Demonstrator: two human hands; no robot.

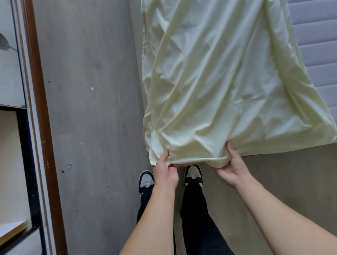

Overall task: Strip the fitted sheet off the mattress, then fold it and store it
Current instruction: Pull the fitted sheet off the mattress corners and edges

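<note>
stripping step: left hand (pixel 166 173) and right hand (pixel 232 166) pinch the pale yellow fitted sheet (pixel 220 81) hem beyond the grey quilted mattress (pixel 325 50) edge; next, pull it clear.

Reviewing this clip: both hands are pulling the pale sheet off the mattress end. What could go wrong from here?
1. The left hand and right hand pinch only the bunched edge of the fitted sheet, so it may slip free.
2. Slack fabric hangs just above the shoes; it could drop to the floor and get stepped on.
3. Its far end may still catch on the mattress.
</note>
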